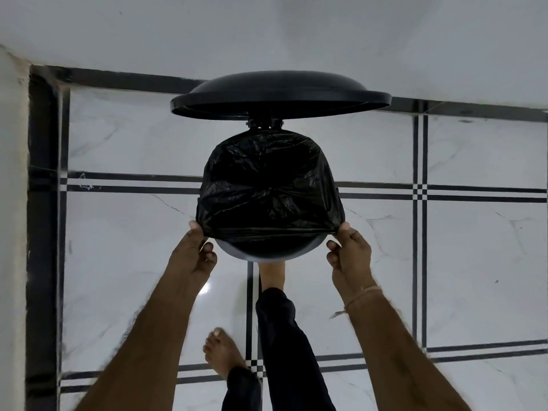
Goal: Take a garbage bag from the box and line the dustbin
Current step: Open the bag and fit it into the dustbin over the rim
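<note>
- The garbage bag (269, 185) is sitting in the mouth of the dustbin (267, 252), opened out and sagging into the inside, so fetching it from the box looks done. No box is showing from here.
- The far side and both flanks of the rim are wearing the black film, folded over the edge. The near arc is showing bare below the taut hem, so that is the part left to cover.
- The left hand (194, 253) is pinching the hem at its near-left corner, thumb on top and fingers curled beneath.
- The right hand (351, 250) is doing the same at the near-right corner, and the hem is stretching straight between them.
- The lid (278, 96) is standing open, and a bare foot (271, 272) is reaching under the front of the bin — pressing a pedal, I would guess.
- What remains, to my eye — pulling the hem down over the near rim, letting go and letting the lid drop.
</note>
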Demonstrator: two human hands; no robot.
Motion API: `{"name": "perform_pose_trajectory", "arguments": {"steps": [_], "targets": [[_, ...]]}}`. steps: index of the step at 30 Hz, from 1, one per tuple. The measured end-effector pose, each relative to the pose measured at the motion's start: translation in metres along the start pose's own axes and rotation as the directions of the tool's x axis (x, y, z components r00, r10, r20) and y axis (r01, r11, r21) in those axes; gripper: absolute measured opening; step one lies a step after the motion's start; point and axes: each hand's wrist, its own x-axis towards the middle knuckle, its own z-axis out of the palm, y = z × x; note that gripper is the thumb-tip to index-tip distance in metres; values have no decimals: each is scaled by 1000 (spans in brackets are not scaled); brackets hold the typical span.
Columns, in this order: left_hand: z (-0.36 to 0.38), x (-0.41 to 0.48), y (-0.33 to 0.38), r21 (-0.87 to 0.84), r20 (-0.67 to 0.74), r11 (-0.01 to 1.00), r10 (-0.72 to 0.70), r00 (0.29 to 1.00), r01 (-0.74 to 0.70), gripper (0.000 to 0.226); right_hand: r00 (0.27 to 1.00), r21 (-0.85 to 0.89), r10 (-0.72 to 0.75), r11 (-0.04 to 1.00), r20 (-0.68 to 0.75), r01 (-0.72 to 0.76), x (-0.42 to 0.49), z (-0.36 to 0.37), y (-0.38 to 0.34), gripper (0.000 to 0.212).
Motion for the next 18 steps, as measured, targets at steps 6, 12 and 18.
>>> {"name": "perform_pose_trajectory", "arguments": {"steps": [6,12,18], "targets": [[-1,-15,-8,-83,122,996,-30,992,40,30,976,115,112,984,187,-135,-16,7,8,29],[-12,-22,-21,-87,160,995,-42,986,57,15,943,149,190,960,272,-236,-33,-2,39,35],[-6,-14,-28,-80,137,994,-59,989,70,20,928,315,190,903,320,-293,-29,-3,57,32]]}}
